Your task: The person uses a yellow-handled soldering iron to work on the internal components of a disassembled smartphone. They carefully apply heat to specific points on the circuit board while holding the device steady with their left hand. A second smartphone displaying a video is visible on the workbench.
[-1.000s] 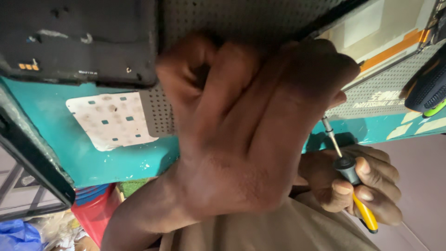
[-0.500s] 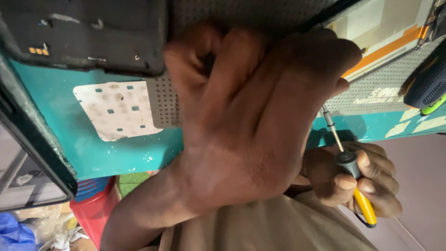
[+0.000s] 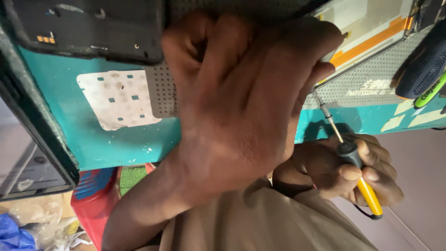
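My left hand [image 3: 241,107] fills the middle of the view, its fingers curled into a fist over the grey perforated mat [image 3: 160,90]. Anything inside or under it is hidden. Lower right, my right hand [image 3: 344,169] grips a small screwdriver [image 3: 355,165] with a black collar and yellow handle. Its thin metal shaft points up-left toward the edge of my left hand. A black phone housing [image 3: 88,28] lies at the top left, apart from both hands.
A teal work surface [image 3: 55,79] carries a white sheet with small square holes [image 3: 118,100]. A flat panel with an orange strip [image 3: 367,28] lies at top right, beside a dark tool with a green grip [image 3: 425,69]. Red container [image 3: 95,195] and bags sit below.
My left fist has shifted slightly up and right in view. The right hand keeps the screwdriver in much the same place.
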